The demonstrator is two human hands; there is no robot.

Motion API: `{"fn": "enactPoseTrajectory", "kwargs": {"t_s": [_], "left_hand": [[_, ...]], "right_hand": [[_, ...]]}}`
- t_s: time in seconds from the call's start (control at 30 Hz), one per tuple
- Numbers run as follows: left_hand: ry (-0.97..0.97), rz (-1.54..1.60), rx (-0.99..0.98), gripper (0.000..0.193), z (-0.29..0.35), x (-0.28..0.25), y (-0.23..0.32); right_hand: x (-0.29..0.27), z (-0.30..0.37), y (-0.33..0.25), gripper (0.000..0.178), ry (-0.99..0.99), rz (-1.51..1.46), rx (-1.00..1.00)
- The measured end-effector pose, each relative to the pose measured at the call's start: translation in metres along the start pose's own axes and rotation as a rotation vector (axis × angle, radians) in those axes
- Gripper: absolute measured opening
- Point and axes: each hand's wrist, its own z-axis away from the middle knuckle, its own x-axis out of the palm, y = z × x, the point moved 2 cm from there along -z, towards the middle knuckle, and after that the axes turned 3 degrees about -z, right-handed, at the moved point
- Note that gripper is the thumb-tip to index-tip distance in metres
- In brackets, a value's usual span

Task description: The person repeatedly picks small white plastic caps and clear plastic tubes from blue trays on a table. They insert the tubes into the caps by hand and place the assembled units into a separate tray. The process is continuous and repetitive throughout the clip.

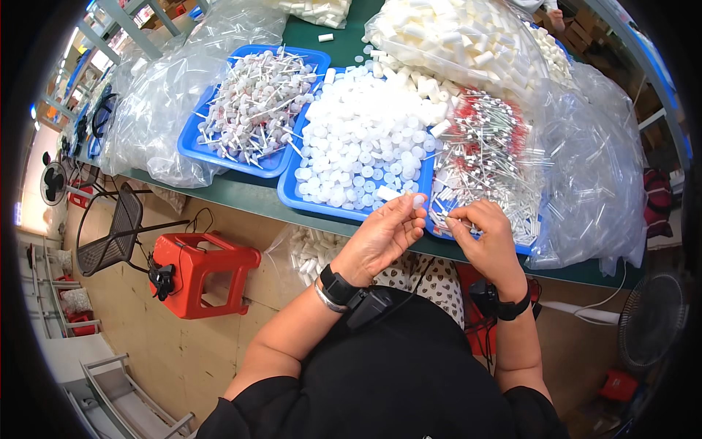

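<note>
Ideally, my left hand [387, 233] is steadily pinching the translucent disc [418, 201], though whether my right hand [482, 230] is gripping, I cannot tell.

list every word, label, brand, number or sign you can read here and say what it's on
No readable text anywhere in this view.
Blue tray: no lettering visible.
Clear plastic bag: no legible print through the glare and folds.
Small white piece in the left hand: too small to tell if marked.
Red stool: none legible.
Background at the edges: too small and blurred to read.
</note>
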Motion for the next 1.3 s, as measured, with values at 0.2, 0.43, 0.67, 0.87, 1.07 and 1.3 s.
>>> {"fn": "enactPoseTrajectory", "kwargs": {"t_s": [0.2, 0.43, 0.67, 0.87, 1.07, 1.3], "left_hand": [[0.058, -0.254, 0.119, 0.028, 0.002, 0.005, -0.002], [0.064, -0.190, 0.088, 0.028, 0.002, 0.007, -0.005], [0.054, -0.083, 0.062, 0.028, -0.004, -0.005, -0.013], [0.051, -0.130, 0.085, 0.028, -0.003, -0.002, -0.013], [0.065, -0.155, 0.070, 0.027, -0.002, 0.002, -0.009], [0.023, -0.190, 0.014, 0.023, -0.001, 0.009, -0.015]], "right_hand": [[0.000, 0.001, -0.006, 0.006, 0.034, 0.104, -0.088], [0.000, 0.003, -0.011, 0.008, 0.130, 0.268, -0.235], [0.004, 0.004, -0.010, 0.008, 0.141, 0.370, -0.288], [0.005, 0.005, -0.013, 0.006, 0.141, 0.241, -0.246], [0.005, 0.008, -0.002, 0.006, 0.079, 0.098, -0.099], [0.011, 0.008, -0.002, 0.007, 0.077, 0.016, 0.002]]}}
